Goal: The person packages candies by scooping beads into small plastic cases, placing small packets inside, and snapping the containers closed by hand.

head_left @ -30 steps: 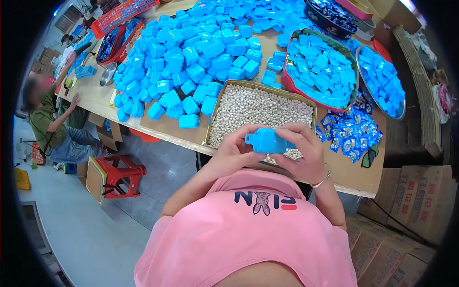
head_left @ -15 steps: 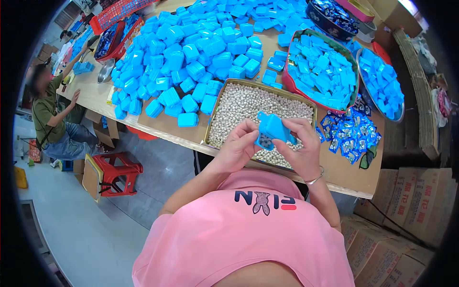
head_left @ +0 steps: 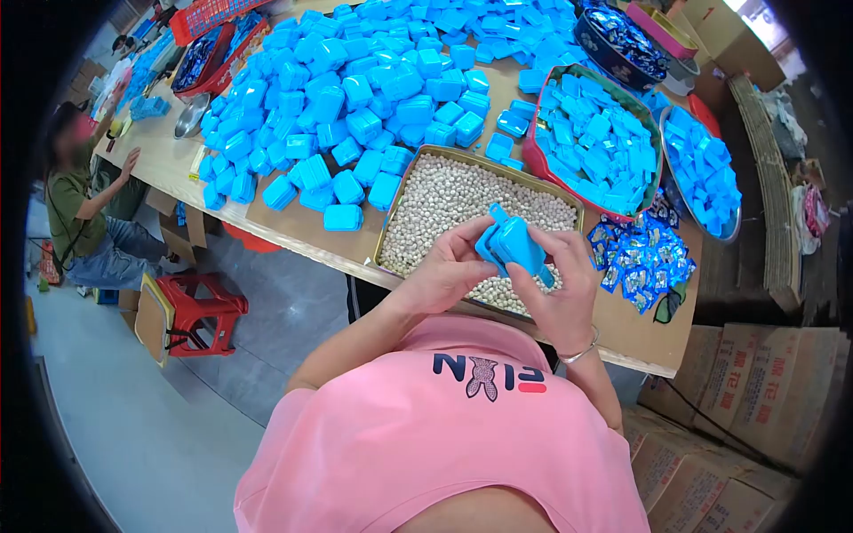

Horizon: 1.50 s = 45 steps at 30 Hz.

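Pink cloth shirt (head_left: 435, 435): closest of all, filling the foreground, dark lettering and a rabbit figure across it.
Left hand (head_left: 449, 271): here we are, thumb and fingers pinching the left side of a small, glossy blue plastic case (head_left: 513, 244).
Right hand (head_left: 569, 275): on the same case from the other side, fingers and thumb around it, a silver-coloured bangle (head_left: 584, 352) on the wrist.
Blue case: held tilted between both hands, above the tray, loop uppermost; fully closed or not, I cannot tell!
Rectangular gold-rimmed tray (head_left: 397, 206): right beneath, spread with small, round, pale beads (head_left: 471, 197).
Shiny blue printed packets (head_left: 644, 262): a loose heap just right of the tray.
Red-walled tub (head_left: 533, 169): beyond those packets, loaded with flat blue plastic pieces (head_left: 595, 133).
Big pile of blue plastic cases (head_left: 355, 107): what a spread, right across the pale wooden bench (head_left: 169, 155)!
Red plastic stool (head_left: 206, 311): on the floor, left.
Co-worker in an olive-green top (head_left: 69, 209): far left, seated by the bench.
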### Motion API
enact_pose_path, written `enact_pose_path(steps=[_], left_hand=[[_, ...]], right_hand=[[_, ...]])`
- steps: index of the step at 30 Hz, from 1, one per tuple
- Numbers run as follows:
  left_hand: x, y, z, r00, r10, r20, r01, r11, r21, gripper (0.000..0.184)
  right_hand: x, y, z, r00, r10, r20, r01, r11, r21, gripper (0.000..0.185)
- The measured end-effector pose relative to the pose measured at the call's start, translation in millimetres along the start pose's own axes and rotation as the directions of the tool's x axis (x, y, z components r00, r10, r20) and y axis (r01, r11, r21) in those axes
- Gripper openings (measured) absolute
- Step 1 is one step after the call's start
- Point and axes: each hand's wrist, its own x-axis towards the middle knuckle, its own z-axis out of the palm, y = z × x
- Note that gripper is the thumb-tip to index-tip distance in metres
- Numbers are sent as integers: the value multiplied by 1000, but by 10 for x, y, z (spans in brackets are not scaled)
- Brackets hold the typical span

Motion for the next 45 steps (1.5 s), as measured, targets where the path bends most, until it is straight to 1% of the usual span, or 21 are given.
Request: enact_pose_path(steps=[3, 4, 8, 9, 13, 19, 24, 29, 33, 34, 38, 39, 40, 41, 42, 43, 44, 45], left_hand=[[-33, 33, 12, 999, 14, -42, -8, 990, 141, 61], [-40, 50, 25, 999, 22, -46, -15, 991, 137, 61], [-46, 155, 106, 1000, 18, -19, -12, 954, 299, 61], [-44, 162, 113, 1000, 24, -20, -17, 955, 297, 61], [-50, 146, 148, 992, 113, 60, -128, 913, 388, 57], [-119, 197, 264, 985, 154, 79, -173, 905, 390, 54], [-127, 258, 290, 984, 131, 120, -168, 909, 383, 53], [-175, 283, 340, 977, 153, 145, -202, 878, 434, 56], [-249, 349, 464, 959, 200, 200, -273, 835, 478, 57], [-265, 328, 460, 960, 197, 198, -270, 835, 479, 57], [-267, 207, 420, 980, 198, 20, -181, 842, 508, 57], [-255, 208, 429, 980, 197, 23, -181, 841, 510, 57], [-241, 216, 440, 965, 246, 92, -258, 827, 500, 55], [-229, 225, 451, 943, 293, 160, -333, 809, 484, 53], [-219, 231, 462, 914, 336, 226, -404, 789, 462, 51], [-211, 235, 468, 880, 377, 290, -472, 767, 434, 49], [-205, 235, 468, 880, 372, 294, -470, 769, 434, 49], [-200, 237, 460, 873, 369, 317, -483, 737, 472, 51]], right_hand=[[5, 39, -6, 997, -75, -3, 76, 997, 2, 45], [10, 53, -14, 997, -80, 6, 80, 997, 2, 45], [35, 98, -57, 977, -208, 39, 204, 975, 91, 46], [42, 100, -63, 976, -212, 44, 208, 974, 91, 46], [40, 94, -87, 955, -292, 51, 289, 955, 57, 46], [19, 72, -122, 936, -348, 49, 346, 937, 44, 46], [41, 54, -172, 904, -421, 71, 417, 906, 69, 47], [17, 56, -163, 881, -469, 70, 470, 883, -6, 47], [-17, 24, -106, 866, -499, 43, 501, 864, -59, 44], [-20, 19, -92, 867, -497, 41, 498, 865, -58, 44], [8, 2, -54, 861, -504, 68, 508, 858, -76, 51], [8, -15, -40, 861, -504, 64, 508, 858, -78, 51], [6, -42, -16, 922, -388, 26, 383, 918, 99, 53], [-1, -71, 8, 966, -259, 11, 246, 929, 277, 55], [-12, -95, 25, 992, -124, 21, 102, 889, 447, 57], [-25, -106, 28, 998, 8, 55, -39, 800, 598, 60], [-39, -102, 17, 999, 11, 49, -38, 801, 598, 60], [-50, -92, 1, 997, 13, 82, -60, 800, 597, 62]])
